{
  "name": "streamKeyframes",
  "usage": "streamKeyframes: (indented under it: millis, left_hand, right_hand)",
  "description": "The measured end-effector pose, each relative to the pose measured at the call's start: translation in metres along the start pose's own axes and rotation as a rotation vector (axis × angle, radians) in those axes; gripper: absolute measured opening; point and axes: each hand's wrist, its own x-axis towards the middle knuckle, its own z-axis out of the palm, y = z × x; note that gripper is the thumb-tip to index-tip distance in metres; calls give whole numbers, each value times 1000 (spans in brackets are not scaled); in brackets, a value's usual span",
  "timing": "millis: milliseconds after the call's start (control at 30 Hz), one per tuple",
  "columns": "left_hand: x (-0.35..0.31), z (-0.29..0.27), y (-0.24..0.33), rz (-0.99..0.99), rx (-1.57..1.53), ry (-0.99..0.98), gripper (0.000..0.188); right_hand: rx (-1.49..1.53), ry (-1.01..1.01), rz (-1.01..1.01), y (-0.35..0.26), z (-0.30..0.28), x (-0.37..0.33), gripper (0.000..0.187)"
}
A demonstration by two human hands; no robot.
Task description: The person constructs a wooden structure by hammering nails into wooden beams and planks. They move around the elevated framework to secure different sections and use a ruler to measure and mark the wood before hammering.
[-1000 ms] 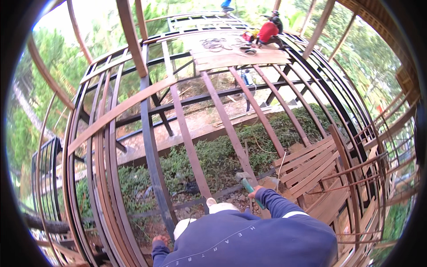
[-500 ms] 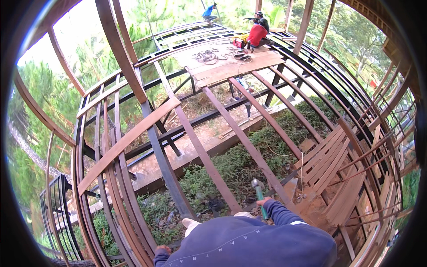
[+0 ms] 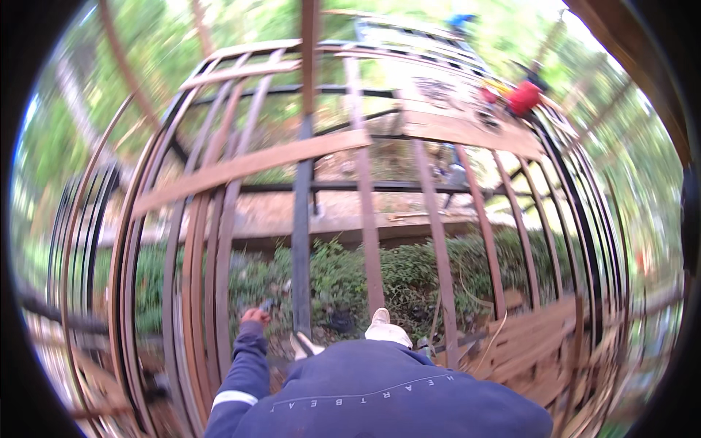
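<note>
My left hand [image 3: 255,316] reaches forward at the end of my outstretched sleeve, over the gap beside a dark joist [image 3: 302,248]. Its fingers look closed, and a small greyish thing [image 3: 268,304] shows at them, too blurred to name. My right hand is hidden by my body. A bit of green [image 3: 426,350] pokes out at my right side; I cannot make out whether it is the hammer. My light-coloured shoes stand at the near ends of the joists, one by a brown joist [image 3: 371,263].
Long joists run away from me with open gaps over plants [image 3: 336,274]. A loose plank [image 3: 255,169] lies across them at left. Ahead stands an upright post [image 3: 310,58]. Boards [image 3: 526,336] are stacked at right. A person in red [image 3: 524,97] crouches by far sheets [image 3: 467,131].
My view has swung left. My left hand has moved forward and up, away from my side. My right hand, which held a green-handled hammer, has gone out of sight.
</note>
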Motion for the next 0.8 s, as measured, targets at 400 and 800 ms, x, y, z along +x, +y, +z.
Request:
streamKeyframes:
  millis: [400, 800]
  left_hand:
    - [-122, -27, -51, -187, -317, 57, 17]
    - [-112, -182, 179, 406, -1100, -52, 38]
  right_hand:
    - [-654, -267, -797, -381, 13, -71, 39]
    - [-687, -1210, -1660, -529, 353, -441, 24]
